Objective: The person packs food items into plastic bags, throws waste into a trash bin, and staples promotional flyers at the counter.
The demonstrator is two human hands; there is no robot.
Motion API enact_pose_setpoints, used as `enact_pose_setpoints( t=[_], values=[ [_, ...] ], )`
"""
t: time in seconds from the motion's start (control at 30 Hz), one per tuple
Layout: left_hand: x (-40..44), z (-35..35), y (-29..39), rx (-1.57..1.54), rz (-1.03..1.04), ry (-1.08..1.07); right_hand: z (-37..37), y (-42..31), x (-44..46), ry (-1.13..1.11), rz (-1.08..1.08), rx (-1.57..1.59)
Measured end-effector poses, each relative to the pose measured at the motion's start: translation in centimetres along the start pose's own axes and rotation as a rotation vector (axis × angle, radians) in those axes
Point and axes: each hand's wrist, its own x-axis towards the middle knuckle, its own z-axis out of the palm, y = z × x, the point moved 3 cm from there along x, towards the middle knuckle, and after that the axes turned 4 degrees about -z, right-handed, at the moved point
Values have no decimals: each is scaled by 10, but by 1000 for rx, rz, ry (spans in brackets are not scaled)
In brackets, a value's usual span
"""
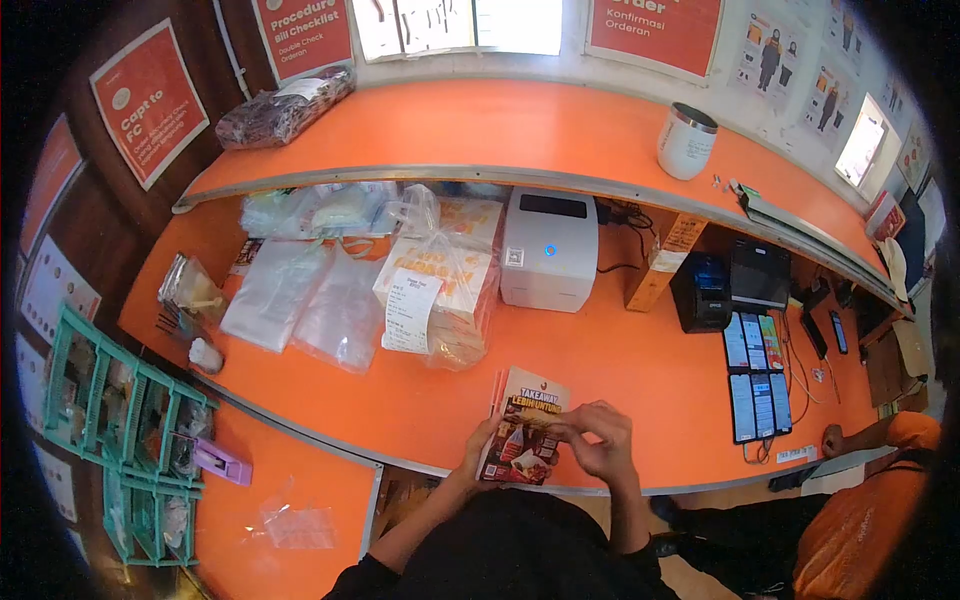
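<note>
My left hand (pixel 481 452) grips a small stack of printed takeaway flyers (pixel 528 425) by its left side, at the counter's front edge. The top flyer shows food pictures and large lettering. My right hand (pixel 602 442) is at the stack's right edge, its fingers bent and pinched against the top flyer. Beyond the flyers stands a tied clear plastic bag (pixel 440 280) of food boxes, with a paper receipt (pixel 411 310) on its front. Flat clear plastic bags (pixel 280 295) lie to its left.
A white label printer (pixel 550 250) sits under the orange shelf (pixel 480 120). Several phones (pixel 757 370) and a black receipt printer (pixel 700 290) are at the right. A white tumbler (pixel 687 140) stands on the shelf. Teal baskets (pixel 120 420) hang left. A person in orange (pixel 865 520) is at right.
</note>
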Motion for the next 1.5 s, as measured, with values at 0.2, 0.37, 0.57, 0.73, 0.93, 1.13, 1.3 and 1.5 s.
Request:
enact_pose_setpoints(
  t=[0.2,0.37,0.57,0.73,0.93,1.13,1.3,1.5],
  values=[
    [-9,22,7,315,-64,-70,-82,54,-19,692,162,-105],
    [-8,22,2,117,-72,-128,-133,9,18,1166,129,-151],
    [-9,15,-4,175,-87,-24,-40,55,5,-121,282,-233],
    [-12,-6,-14,138,-72,137,1,50,-4,-198,380,78],
    [-6,-7,-23,38,-42,223,-2,65,-20,1,494,201],
    [-6,-8,-12,51,24,313,-4,83,-46,99,670,395],
    [-7,-20,3,-2,184,204,-38,87,-42,358,714,574],
    [-4,-17,9,21,191,318,-89,113,-46,246,591,-180]
  ],
)
